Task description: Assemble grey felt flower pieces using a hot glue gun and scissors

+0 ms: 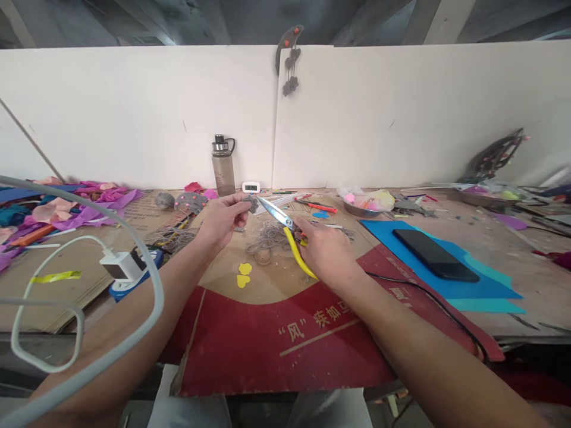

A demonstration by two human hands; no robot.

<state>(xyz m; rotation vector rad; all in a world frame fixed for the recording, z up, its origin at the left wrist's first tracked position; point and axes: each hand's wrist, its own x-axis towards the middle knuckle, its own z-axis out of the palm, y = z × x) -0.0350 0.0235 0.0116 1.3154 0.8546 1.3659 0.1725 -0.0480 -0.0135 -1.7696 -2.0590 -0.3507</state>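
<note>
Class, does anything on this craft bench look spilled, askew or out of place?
Grey trimmings lie strewn beneath the left hand's felt piece and the right hand's scissors, crumpled purple paper sprawls at the left end, and a white cable loops loose at front left.

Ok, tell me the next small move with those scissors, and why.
Probably snip into the grey piece: the left hand pinches it up in front of the person, and the yellow-handled scissors, held in the right hand, have their blade tips right at its edge.
</note>
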